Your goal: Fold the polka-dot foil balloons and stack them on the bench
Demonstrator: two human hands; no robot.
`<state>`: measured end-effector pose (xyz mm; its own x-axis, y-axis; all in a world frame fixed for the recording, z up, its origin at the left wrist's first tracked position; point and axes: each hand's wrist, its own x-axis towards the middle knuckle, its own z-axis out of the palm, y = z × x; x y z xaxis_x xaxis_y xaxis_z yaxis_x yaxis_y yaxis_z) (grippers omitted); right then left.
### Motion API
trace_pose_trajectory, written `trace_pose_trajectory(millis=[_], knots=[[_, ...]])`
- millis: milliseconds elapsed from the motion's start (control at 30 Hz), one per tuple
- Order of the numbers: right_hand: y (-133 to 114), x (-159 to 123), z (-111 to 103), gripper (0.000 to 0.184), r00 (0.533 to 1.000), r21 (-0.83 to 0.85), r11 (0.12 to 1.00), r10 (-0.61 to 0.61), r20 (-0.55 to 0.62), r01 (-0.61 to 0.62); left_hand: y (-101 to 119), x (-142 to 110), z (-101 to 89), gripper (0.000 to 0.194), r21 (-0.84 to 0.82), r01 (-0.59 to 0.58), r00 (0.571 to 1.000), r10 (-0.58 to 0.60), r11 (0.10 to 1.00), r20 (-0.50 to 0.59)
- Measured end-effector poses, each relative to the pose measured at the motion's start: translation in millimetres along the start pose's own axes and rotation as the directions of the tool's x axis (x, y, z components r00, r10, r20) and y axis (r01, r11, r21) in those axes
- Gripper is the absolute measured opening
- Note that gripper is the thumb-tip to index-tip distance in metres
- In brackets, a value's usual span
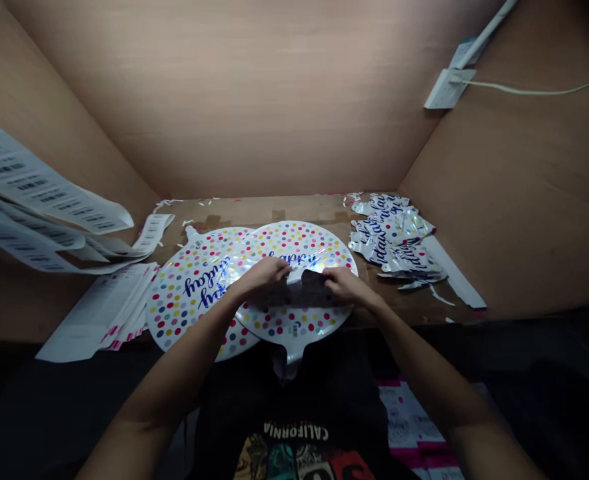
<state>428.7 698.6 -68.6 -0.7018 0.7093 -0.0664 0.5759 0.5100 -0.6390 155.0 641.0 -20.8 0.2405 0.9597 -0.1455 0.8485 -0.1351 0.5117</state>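
Flat round foil balloons with coloured dots and blue lettering lie on the bench in two overlapping piles. Over the right-hand foil balloon (274,323), both of my hands are closed. My left hand (269,272) pinches a silvery-white edge of foil near the balloon's middle. My right hand (344,283) grips a dark, shaded part of the same foil, a short way to the right. Between them the foil looks creased or folded over. The balloon's tail points toward my body. Partly beneath it on the left is another dotted balloon (174,310).
Folded foil balloons (394,233) are heaped at the right. Strips of barcode labels (39,180) hang at the left above a stack of white and pink packaging sleeves (99,307). A power socket (447,88) with a cable is on the right wall. Cardboard walls enclose the bench.
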Motion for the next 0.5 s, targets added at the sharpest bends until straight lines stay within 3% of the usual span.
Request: trace_pose_trajectory(millis=[33, 67, 133, 167, 200, 233, 333, 433, 500], knots=[[2, 15, -8, 0.024, 1.000, -0.006, 1.000, 0.019, -0.006, -0.019, 4, 2, -7.5, 0.038, 0.075, 0.038, 0.990, -0.027, 0.996, -0.142], [5, 31, -19, 0.026, 0.999, -0.027, 0.999, 0.047, 0.003, -0.047, 8, 2, -13.5, 0.035, 0.143, 0.081, 0.951, -0.034, 0.986, -0.309], [8, 69, -39, 0.031, 0.990, -0.104, 0.985, 0.141, 0.027, -0.138, 14, 4, -20.0, 0.034, 0.228, 0.147, 0.812, 0.014, 0.962, -0.583], [7, 88, -48, 0.032, 0.980, -0.146, 0.970, 0.201, 0.018, -0.196, 14, 5, -20.2, 0.035, 0.253, 0.160, 0.765, 0.043, 0.954, -0.643], [6, 106, -54, 0.032, 0.967, -0.179, 0.951, 0.256, -0.005, -0.253, 11, 8, -18.4, 0.036, 0.275, 0.166, 0.753, 0.058, 0.947, -0.655], [5, 123, -59, 0.030, 0.953, -0.200, 0.932, 0.303, -0.033, -0.303, 6, 12, -15.1, 0.037, 0.293, 0.180, 0.771, 0.050, 0.939, -0.635], [4, 156, -67, 0.032, 0.914, -0.230, 0.885, 0.392, -0.104, -0.405, -24, 26, 1.4, 0.041, 0.308, 0.294, 0.858, -0.108, 0.905, -0.502], [16, 155, -77, 0.046, 0.879, -0.254, 0.842, 0.454, -0.143, -0.476, -61, 32, 21.6, 0.052, 0.273, 0.400, 0.879, -0.281, 0.875, -0.386], [28, 140, -83, 0.051, 0.857, -0.257, 0.818, 0.499, -0.126, -0.515, -79, 31, 34.2, 0.061, 0.250, 0.423, 0.871, -0.314, 0.871, -0.378]])
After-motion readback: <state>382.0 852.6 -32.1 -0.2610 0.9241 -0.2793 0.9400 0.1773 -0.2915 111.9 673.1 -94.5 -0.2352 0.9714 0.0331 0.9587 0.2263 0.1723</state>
